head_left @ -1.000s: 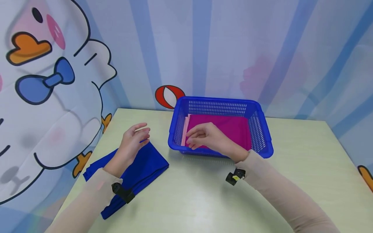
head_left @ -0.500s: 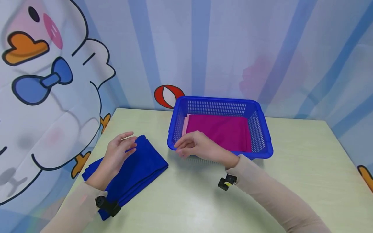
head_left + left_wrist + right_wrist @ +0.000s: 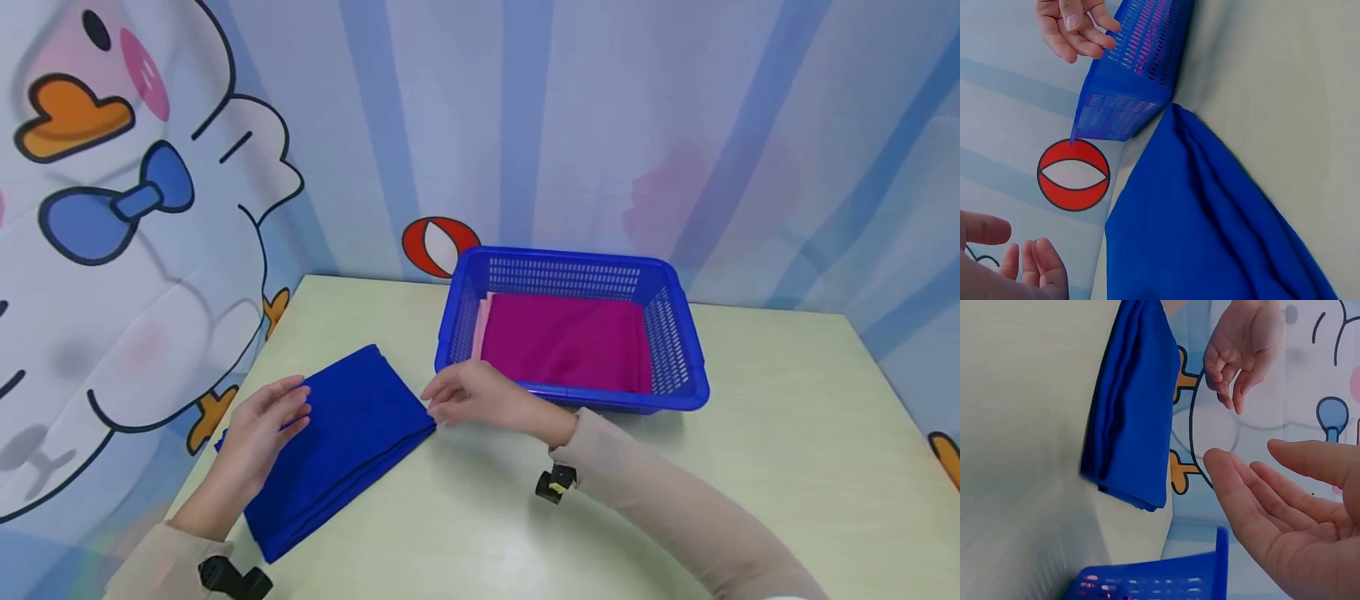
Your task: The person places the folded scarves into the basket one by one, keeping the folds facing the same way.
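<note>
On the left of the table lies a folded blue cloth [image 3: 352, 433], its layered edge facing the front right. Above its left part hovers my left hand [image 3: 258, 433], fingers loosely bent and holding nothing. My right hand [image 3: 483, 398] hangs in the air between the cloth's right corner and the basket's front left corner; its fingers are relaxed with nothing between them. In the right wrist view a gap shows between that thumb and the fingers [image 3: 1241, 500]. Inside the blue plastic basket [image 3: 585, 398] lie a folded magenta cloth [image 3: 566, 342] and a light pink one [image 3: 482, 325] along its left side.
The pale table [image 3: 525, 517] ends at the back against a wall sheet [image 3: 585, 150] printed with stripes, a red and white ball and a duck. The basket stands near the table's back edge. Both sleeves carry small black wrist cameras [image 3: 557, 483].
Both hands have moved left and toward the front: the right from over the basket to beside the cloth, the left across the cloth. Cloth and basket have stayed in place.
</note>
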`<state>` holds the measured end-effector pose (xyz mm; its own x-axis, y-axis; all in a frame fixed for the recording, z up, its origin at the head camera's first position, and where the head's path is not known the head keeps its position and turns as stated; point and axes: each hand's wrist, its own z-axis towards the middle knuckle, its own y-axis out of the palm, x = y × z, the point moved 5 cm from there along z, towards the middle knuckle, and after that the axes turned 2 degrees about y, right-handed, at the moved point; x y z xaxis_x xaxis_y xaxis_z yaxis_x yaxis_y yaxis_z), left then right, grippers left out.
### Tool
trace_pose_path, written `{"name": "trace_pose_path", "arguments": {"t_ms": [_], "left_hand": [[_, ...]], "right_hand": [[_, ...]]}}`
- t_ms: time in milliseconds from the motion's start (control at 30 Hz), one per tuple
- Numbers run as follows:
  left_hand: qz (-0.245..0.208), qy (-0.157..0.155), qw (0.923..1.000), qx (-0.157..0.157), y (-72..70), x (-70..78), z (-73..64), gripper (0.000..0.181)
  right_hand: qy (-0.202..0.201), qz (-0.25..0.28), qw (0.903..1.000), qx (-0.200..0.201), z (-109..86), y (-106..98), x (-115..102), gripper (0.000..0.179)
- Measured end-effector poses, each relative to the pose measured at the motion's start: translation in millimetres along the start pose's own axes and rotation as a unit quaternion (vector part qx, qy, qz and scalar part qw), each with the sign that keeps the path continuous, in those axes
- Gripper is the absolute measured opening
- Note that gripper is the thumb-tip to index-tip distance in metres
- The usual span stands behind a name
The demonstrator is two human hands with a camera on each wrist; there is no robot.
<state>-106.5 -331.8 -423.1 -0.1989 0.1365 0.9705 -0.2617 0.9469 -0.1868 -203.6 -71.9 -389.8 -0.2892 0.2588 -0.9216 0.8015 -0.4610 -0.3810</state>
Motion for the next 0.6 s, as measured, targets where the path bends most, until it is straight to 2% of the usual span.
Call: {"name": "trace_pose_path", "arguments": {"t_ms": [200, 467, 600], "left_hand": [[-0.005, -0.029, 0.9992, 0.028, -14.9, -17.3, -10.9, 0.054], [-0.021, -0.099, 0.9927, 0.066, -30.6, -38.2, -20.8, 0.056], [-0.043, -0.114, 0.9892, 0.082, -39.3, -48.8, -22.1, 0.056]], "right_hand": [[0.009, -0.023, 0.9997, -0.002, 9.0, 15, 2, 0.028], [0.005, -0.102, 0.9945, 0.021, 25.4, 34, 7, 0.03], [0.016, -0.104, 0.9941, 0.027, 33.9, 40, 11, 0.031]]}}
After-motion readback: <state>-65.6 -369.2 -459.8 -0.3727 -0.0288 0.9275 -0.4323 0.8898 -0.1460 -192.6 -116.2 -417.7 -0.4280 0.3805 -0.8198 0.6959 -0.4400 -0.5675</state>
